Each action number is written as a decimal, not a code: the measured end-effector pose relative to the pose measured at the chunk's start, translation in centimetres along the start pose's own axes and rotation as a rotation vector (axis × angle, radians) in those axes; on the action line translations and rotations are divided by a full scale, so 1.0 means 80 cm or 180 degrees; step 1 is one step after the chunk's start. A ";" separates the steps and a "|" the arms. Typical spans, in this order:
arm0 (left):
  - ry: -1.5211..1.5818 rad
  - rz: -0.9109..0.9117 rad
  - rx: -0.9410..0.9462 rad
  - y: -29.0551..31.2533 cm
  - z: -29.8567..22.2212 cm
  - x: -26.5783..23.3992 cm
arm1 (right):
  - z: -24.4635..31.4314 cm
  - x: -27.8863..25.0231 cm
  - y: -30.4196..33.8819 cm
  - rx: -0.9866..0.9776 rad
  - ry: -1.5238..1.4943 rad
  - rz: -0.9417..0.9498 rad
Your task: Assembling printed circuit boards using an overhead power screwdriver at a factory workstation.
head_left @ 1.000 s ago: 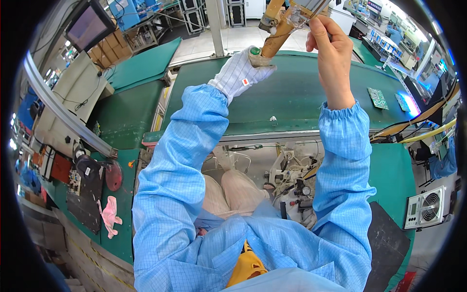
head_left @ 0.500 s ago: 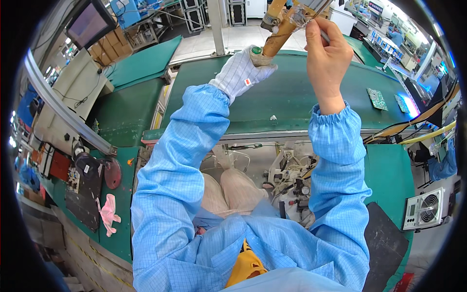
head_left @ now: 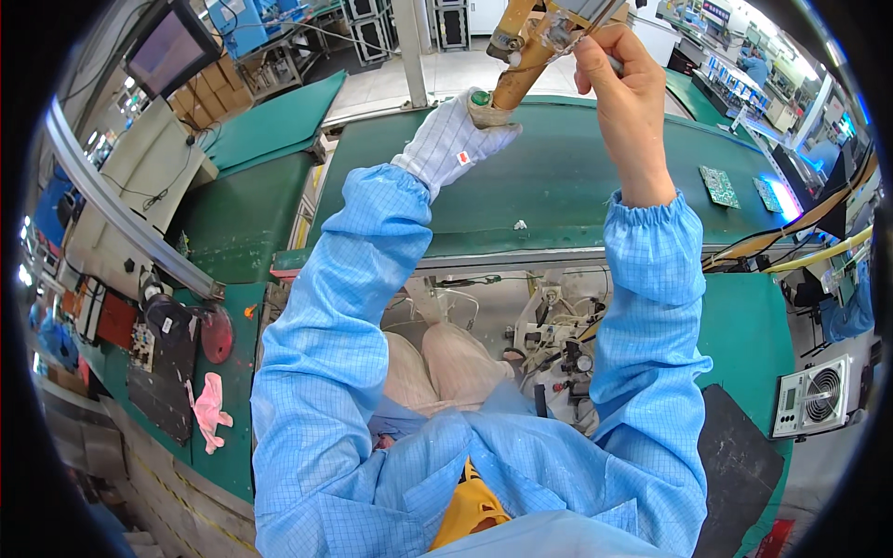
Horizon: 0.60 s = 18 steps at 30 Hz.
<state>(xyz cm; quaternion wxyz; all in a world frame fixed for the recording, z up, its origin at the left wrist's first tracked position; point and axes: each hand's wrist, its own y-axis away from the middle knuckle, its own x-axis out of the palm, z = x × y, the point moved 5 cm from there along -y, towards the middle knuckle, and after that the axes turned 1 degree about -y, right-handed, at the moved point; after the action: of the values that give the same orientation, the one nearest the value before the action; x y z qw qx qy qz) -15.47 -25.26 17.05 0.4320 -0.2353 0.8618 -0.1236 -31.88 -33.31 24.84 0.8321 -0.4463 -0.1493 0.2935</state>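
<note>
At the far side of the green belt I hold up a tan, tubular-handled tool (head_left: 519, 84), its upper end cut off by the picture's top edge. My left hand (head_left: 458, 138), in a white striped glove, is closed around the handle's lower end. A round green piece (head_left: 480, 97) shows beside the thumb. Near the tool's top, some clear, crumpled material (head_left: 561, 35) clings to it. My bare right hand (head_left: 628, 102) is beside that part, thumb and forefinger pinched together at a thin strand. Exactly what the pinch holds is too small to make out.
Below my hands runs a green conveyor belt (head_left: 549, 200) with a white scrap (head_left: 520, 225) on it. Two circuit boards (head_left: 719, 187) lie at its right. A pink glove (head_left: 210, 414) rests on the left bench, and a boxed fan (head_left: 811, 398) stands on the right one.
Both hands and the tool have shifted slightly left. My right fingers stay pinched beside the tool's top, and the left hand keeps its grip on the handle.
</note>
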 end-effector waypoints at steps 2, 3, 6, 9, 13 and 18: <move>0.0045 -0.0008 0.0067 0.000 -0.004 -0.001 | -0.003 -0.005 0.001 0.0070 -0.0050 0.0069; 0.0088 -0.0018 0.0128 0.000 -0.006 -0.001 | -0.010 -0.009 0.003 0.0169 -0.0443 0.0027; 0.0110 -0.0010 -0.0024 -0.001 -0.002 -0.002 | -0.006 -0.006 0.007 0.0231 -0.0447 -0.0144; 0.0134 -0.0059 0.0022 -0.003 0.002 0.002 | -0.002 -0.006 0.007 0.0068 0.0040 -0.0318; -0.0019 -0.0097 -0.0017 -0.005 0.004 0.003 | 0.010 -0.002 0.008 -0.0578 0.0549 -0.0701; -0.0143 -0.0157 -0.0052 0.000 0.000 -0.002 | 0.033 0.004 0.015 -0.0979 0.1432 -0.0837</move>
<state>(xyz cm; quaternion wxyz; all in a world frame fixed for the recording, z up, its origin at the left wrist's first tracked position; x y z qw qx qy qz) -15.41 -25.18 17.17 0.4461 -0.2628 0.8468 -0.1219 -33.42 -30.89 25.30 0.7978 -0.5978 -0.0604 0.0509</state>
